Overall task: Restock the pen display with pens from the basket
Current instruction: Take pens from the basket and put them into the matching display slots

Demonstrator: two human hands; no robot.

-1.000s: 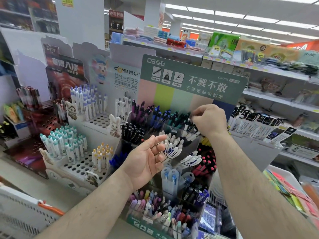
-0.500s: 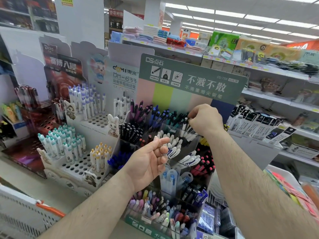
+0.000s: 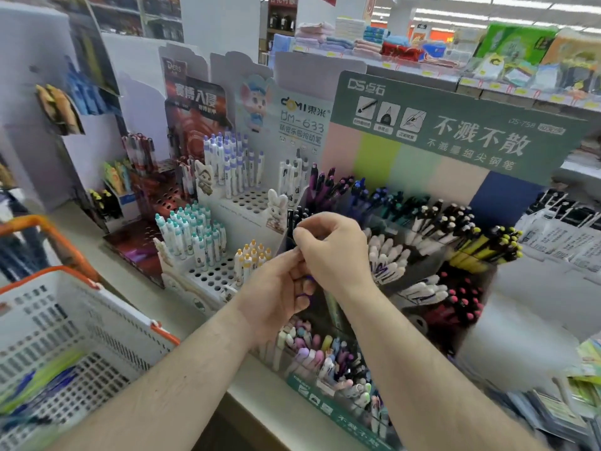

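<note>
We see both hands meeting in front of the green pen display (image 3: 455,125), just above its middle rows. The left hand (image 3: 276,288) is turned palm up with its fingers curled, and a small purple piece (image 3: 307,289) shows between these fingers; it looks like part of a pen, but it is too hidden for us to be sure. The right hand (image 3: 331,249) comes from above with its fingers bent and its fingertips pinched together, touching the fingertips of the left hand. We cannot tell if the right hand really holds something, because the picture is blurred there.

The display stands on a pale counter (image 3: 182,307) and has several stepped rows. In the back row there are dark purple and blue pens (image 3: 328,187); to the right, black and white pens (image 3: 445,222) and yellow and black pens (image 3: 487,245). Just right of the hands lie white pens (image 3: 387,258), lower right there are pens with pink caps (image 3: 461,297), and the front row holds pastel pens (image 3: 312,349).

Left of this display stands a white display with round holes (image 3: 211,275), which carries white pens with teal caps (image 3: 192,229), with purple caps (image 3: 231,161) and with yellow caps (image 3: 252,258).

The white basket (image 3: 65,320) with an orange handle (image 3: 48,236) is at the lower left, well apart from the hands. Inside it we see blue pens (image 3: 48,385) and something light green.
</note>
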